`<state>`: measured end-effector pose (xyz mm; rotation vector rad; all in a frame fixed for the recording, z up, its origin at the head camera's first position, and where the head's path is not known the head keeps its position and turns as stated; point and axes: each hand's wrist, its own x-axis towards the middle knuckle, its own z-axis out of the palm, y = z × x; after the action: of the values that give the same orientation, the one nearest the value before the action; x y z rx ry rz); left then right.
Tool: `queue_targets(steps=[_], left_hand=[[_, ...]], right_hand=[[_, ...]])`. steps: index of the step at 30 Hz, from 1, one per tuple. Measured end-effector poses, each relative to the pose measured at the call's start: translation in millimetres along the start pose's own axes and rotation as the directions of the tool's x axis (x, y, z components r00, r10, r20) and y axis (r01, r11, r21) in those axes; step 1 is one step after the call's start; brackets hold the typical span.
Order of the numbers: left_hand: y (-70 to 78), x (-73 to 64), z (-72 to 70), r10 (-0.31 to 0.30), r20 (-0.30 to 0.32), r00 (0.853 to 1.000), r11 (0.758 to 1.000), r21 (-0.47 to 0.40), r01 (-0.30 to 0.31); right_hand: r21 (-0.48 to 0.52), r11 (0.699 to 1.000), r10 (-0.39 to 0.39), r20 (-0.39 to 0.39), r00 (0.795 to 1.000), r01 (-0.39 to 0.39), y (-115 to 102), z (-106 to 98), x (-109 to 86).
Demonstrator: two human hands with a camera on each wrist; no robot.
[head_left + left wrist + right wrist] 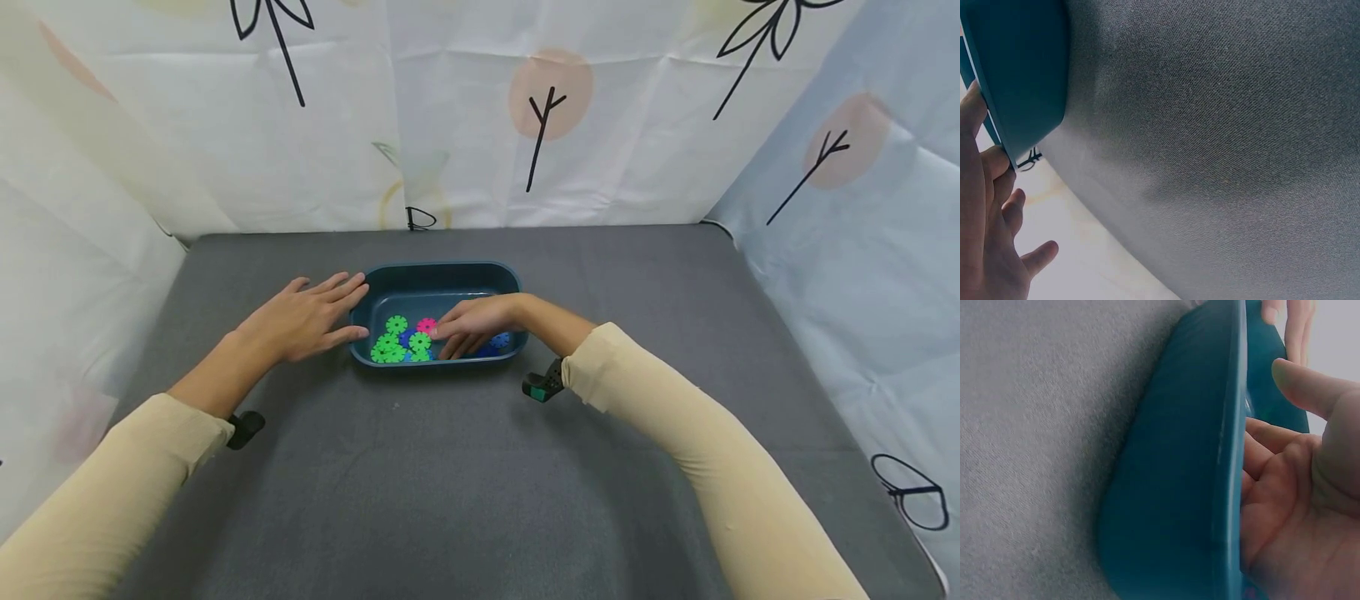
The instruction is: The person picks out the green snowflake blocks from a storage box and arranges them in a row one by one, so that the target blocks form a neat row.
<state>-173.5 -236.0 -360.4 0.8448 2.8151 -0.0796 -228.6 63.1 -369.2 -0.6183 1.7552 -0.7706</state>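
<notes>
A dark teal tray (435,278) holds several small flower-shaped plastic discs: green discs (388,348) at its left, a pink disc (426,325) near the middle and blue discs (498,340) at its right. My left hand (307,321) rests against the tray's left end, its fingers extended and spread; in the left wrist view, fingertips (996,161) touch the rim. My right hand (474,323) reaches over the right side into the tray, fingers pointing down among the discs. From the right wrist view the thumb stands apart from the fingers, and the tray wall (1172,462) hides the fingertips.
The tray stands on a grey cloth-covered table (450,483), toward its far side. White printed fabric (465,117) hangs behind the table and along both sides. Dark wrist devices sit under both sleeves, one a black unit (543,383) at the right wrist.
</notes>
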Motion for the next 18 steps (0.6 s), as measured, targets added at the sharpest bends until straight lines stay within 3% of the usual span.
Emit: queue_targets(steps=[9, 18], left_hand=[[0.5, -0.8, -0.5, 0.002, 0.003, 1.0, 1.0, -0.008, -0.002], [0.1, -0.7, -0.7, 0.002, -0.003, 1.0, 1.0, -0.007, -0.002]], right_hand=[[-0.146, 0.989, -0.039, -0.023, 0.999, 0.035, -5, 10, 1.2], [-0.189, 0.978, -0.102, -0.036, 0.994, 0.094, -13, 8, -8.9]])
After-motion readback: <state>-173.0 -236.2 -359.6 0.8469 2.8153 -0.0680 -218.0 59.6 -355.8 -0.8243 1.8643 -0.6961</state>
